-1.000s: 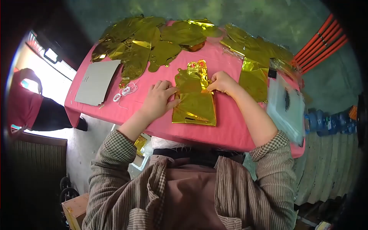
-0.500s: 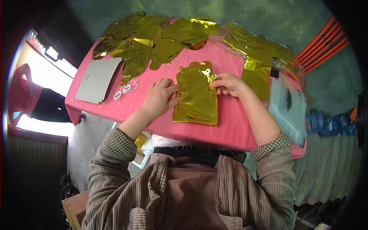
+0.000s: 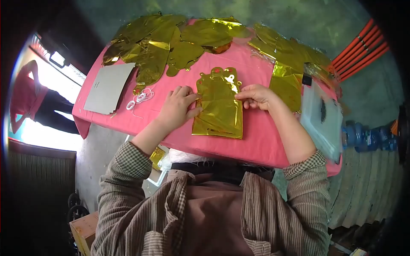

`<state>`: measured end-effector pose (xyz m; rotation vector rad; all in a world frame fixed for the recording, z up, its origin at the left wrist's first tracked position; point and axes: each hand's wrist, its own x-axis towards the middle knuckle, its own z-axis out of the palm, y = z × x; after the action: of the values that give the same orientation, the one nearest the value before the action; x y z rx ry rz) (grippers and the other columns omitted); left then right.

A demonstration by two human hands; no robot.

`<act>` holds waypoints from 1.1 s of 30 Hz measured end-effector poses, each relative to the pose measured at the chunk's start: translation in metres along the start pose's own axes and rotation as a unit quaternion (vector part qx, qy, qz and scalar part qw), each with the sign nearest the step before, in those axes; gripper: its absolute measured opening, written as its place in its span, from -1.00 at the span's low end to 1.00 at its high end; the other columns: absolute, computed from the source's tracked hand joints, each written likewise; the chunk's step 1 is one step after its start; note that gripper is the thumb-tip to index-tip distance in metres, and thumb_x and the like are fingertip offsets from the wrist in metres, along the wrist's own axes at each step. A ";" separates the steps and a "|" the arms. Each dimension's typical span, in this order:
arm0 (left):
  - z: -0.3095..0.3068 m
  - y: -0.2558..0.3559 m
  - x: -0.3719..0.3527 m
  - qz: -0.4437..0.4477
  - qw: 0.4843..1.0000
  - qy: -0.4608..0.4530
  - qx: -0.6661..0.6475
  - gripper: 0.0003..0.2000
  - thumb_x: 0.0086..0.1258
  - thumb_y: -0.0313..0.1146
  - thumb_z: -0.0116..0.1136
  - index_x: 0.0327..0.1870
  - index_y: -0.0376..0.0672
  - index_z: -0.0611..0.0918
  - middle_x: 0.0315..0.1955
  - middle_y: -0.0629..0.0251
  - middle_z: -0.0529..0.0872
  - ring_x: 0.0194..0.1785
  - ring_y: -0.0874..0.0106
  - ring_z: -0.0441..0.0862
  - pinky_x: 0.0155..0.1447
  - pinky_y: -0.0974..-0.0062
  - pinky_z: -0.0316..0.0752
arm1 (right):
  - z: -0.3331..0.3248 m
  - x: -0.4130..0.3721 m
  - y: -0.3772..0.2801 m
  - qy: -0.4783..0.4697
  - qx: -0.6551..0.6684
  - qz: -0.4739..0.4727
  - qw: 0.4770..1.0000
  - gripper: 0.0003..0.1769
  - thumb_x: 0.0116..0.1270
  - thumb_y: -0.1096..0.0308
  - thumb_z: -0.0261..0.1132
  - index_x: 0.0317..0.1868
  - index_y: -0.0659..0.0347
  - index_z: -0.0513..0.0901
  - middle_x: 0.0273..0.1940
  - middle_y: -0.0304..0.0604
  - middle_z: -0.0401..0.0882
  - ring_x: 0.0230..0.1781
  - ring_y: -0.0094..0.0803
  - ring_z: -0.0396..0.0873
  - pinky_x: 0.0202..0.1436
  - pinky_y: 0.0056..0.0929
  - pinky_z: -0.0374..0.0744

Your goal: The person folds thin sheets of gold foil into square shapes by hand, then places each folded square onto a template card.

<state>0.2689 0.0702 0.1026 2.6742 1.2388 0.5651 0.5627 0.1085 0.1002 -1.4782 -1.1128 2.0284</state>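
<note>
A folded gold foil sheet [image 3: 218, 109] lies flat on the pink tablecloth [image 3: 260, 145] in front of me, with rounded tabs along its far edge. My left hand [image 3: 178, 107] rests at the foil's left edge, fingers bent and thumb on the sheet. At the upper right edge, my right hand [image 3: 253, 96] pinches the foil between thumb and index finger. White string [image 3: 145, 96] lies in loose loops left of my left hand, beside a small white ring [image 3: 130, 105].
Grey card sheets [image 3: 109, 89] lie at the left. More gold foil [image 3: 147, 55] covers the far side, with further foil [image 3: 290, 55] at the right. Clear plastic sleeves [image 3: 322, 115] sit at the right edge. A person [image 3: 30, 96] stands beyond the left side.
My right hand has shifted slightly, and its grip on the foil's right edge is a little lower. The person at the left has moved slightly, their legs now apart.
</note>
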 end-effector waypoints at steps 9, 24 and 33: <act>0.005 -0.007 -0.002 -0.012 0.998 0.008 -0.056 -0.61 0.15 -0.21 0.30 0.00 -0.12 0.60 -0.13 0.25 0.51 0.00 0.25 0.44 0.12 0.29 0.32 | 0.013 0.000 0.004 0.069 -0.065 -0.053 0.994 -0.83 0.19 0.48 0.32 -0.23 0.38 0.56 -0.46 -0.09 0.64 -0.67 -0.51 0.59 -0.78 -0.68 0.35; 0.003 -0.020 0.024 -0.191 0.937 -0.062 -0.285 -0.66 0.18 -0.26 0.33 -0.12 -0.32 0.61 -0.51 0.38 0.57 -0.42 0.57 0.49 -0.29 0.57 0.44 | 0.022 -0.017 0.027 0.108 -0.152 -0.236 0.954 -0.90 0.25 0.43 0.30 -0.35 0.30 0.63 -0.60 -0.32 0.56 -0.78 -0.69 0.36 -0.74 -0.68 0.29; 0.004 -0.017 0.033 -0.271 0.863 -0.125 -0.407 -0.78 0.15 -0.40 0.35 -0.55 -0.28 0.53 -0.68 0.46 0.53 -0.57 0.62 0.42 -0.43 0.59 0.39 | 0.016 -0.013 0.035 0.104 -0.143 -0.276 0.945 -0.88 0.22 0.40 0.34 -0.34 0.29 0.65 -0.62 -0.35 0.53 -0.79 -0.71 0.30 -0.72 -0.67 0.25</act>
<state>0.2777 0.1070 0.1036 1.5559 1.2236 0.4785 0.5572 0.0721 0.0832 -1.2746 -1.5634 1.3419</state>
